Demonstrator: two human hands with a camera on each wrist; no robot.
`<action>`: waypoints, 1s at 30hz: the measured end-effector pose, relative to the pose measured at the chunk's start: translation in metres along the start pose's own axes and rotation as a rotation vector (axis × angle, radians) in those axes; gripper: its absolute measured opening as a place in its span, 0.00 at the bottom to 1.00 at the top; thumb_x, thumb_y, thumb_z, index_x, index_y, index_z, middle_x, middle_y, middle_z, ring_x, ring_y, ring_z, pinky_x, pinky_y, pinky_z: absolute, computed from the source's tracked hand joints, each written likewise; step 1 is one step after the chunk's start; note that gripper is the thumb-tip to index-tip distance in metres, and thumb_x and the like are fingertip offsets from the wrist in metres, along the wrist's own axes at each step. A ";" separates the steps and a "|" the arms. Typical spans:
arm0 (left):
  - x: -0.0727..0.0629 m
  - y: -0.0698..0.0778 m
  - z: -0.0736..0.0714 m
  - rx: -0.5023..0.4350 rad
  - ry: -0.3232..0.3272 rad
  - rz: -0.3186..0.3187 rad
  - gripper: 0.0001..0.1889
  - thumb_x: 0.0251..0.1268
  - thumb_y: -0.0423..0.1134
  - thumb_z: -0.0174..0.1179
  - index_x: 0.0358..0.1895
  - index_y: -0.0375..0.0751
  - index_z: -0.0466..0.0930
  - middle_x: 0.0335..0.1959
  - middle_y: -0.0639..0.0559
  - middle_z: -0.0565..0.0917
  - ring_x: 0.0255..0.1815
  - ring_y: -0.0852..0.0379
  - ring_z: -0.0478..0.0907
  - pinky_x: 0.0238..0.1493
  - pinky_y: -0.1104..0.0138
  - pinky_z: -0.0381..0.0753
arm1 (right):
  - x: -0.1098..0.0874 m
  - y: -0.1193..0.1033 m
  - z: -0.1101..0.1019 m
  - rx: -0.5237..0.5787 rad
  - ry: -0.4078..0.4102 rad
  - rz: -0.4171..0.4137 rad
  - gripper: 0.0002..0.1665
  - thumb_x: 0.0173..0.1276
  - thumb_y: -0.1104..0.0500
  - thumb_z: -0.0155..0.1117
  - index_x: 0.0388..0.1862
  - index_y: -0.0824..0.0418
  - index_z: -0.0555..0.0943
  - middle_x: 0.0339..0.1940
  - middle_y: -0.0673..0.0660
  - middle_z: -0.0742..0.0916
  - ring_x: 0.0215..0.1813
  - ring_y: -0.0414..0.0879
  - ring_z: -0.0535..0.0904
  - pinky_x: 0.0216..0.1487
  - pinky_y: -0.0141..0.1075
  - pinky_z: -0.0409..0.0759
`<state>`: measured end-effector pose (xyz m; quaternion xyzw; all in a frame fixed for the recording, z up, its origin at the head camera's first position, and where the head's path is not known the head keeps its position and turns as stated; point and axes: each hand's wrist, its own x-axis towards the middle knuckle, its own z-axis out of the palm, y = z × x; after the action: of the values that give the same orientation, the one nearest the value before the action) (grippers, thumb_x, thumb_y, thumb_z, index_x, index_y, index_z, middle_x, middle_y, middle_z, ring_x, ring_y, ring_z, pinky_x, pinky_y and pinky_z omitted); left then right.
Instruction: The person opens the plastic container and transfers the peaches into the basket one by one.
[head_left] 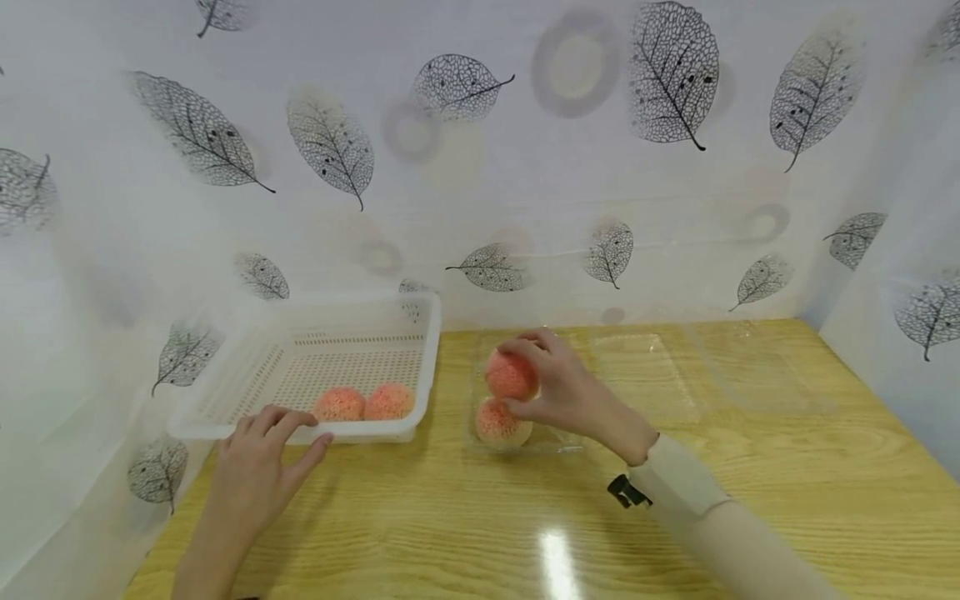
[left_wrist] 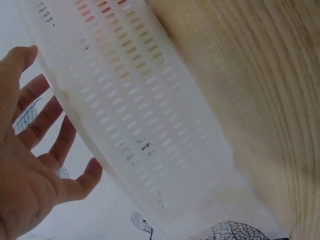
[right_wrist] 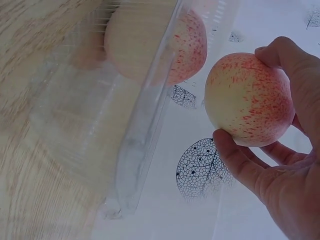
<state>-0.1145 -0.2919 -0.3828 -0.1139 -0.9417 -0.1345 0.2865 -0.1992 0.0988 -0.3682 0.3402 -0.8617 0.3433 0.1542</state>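
My right hand [head_left: 558, 383] holds a pink, red-speckled peach [head_left: 510, 377] between thumb and fingers. In the right wrist view, the held peach [right_wrist: 245, 102] is apart from the clear plastic container [right_wrist: 132, 145], just beyond its wall. One other peach [head_left: 498, 423] sits inside that container, at its left side. My left hand [head_left: 255, 467] rests its fingers on the near rim of a white perforated basket [head_left: 431, 350], thumb spread away from it. Two peaches [head_left: 340, 404] lie side by side in the basket near its front wall.
Two more clear plastic pieces lie flat to the right, a nearer tray [head_left: 648, 375] and a farther one [head_left: 765, 371]. All stand on a wood-grain table [head_left: 420, 517]. A leaf-printed white sheet [head_left: 517, 183] surrounds the back and sides.
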 end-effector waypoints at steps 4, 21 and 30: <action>0.000 -0.001 0.000 0.001 0.001 0.008 0.14 0.55 0.46 0.76 0.42 0.48 0.86 0.41 0.46 0.84 0.42 0.37 0.80 0.33 0.37 0.76 | 0.003 -0.003 0.002 -0.003 0.012 0.008 0.38 0.50 0.59 0.84 0.61 0.59 0.79 0.60 0.61 0.79 0.58 0.56 0.80 0.49 0.44 0.89; -0.001 -0.002 0.002 -0.020 0.006 -0.005 0.13 0.55 0.45 0.76 0.42 0.47 0.86 0.41 0.45 0.84 0.43 0.36 0.79 0.34 0.38 0.75 | 0.011 -0.009 0.009 0.016 -0.013 0.042 0.39 0.53 0.58 0.81 0.65 0.58 0.78 0.61 0.61 0.78 0.56 0.55 0.83 0.49 0.43 0.89; 0.000 -0.002 0.000 -0.013 -0.002 -0.005 0.13 0.56 0.46 0.76 0.41 0.48 0.86 0.41 0.46 0.84 0.42 0.38 0.79 0.33 0.39 0.75 | 0.015 -0.014 0.010 0.000 -0.026 0.047 0.37 0.55 0.56 0.81 0.64 0.58 0.78 0.62 0.60 0.78 0.55 0.53 0.83 0.51 0.43 0.89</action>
<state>-0.1150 -0.2933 -0.3834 -0.1134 -0.9415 -0.1412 0.2843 -0.2007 0.0775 -0.3613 0.3241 -0.8715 0.3424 0.1350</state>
